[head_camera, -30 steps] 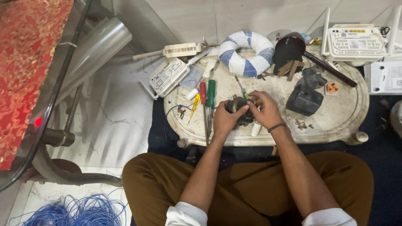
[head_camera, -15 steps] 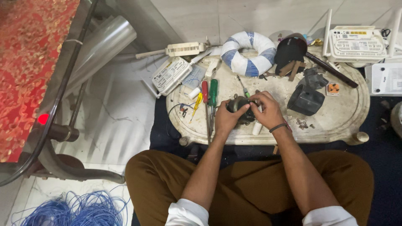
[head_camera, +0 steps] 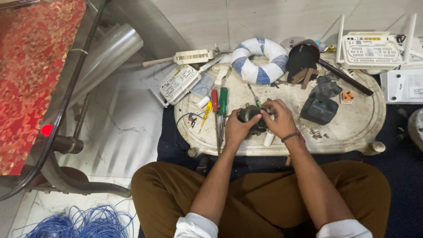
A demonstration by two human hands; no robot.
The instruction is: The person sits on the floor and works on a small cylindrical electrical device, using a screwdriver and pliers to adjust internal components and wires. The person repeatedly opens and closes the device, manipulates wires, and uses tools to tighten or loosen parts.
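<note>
Gripping a small dark motor steady, the left hand braces it while right hand fingers pinch its top.

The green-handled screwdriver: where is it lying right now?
In the head view the green-handled screwdriver lies on the low oval table, just left of the left hand, beside the red-handled screwdriver and below the blue-and-white ring.
</note>
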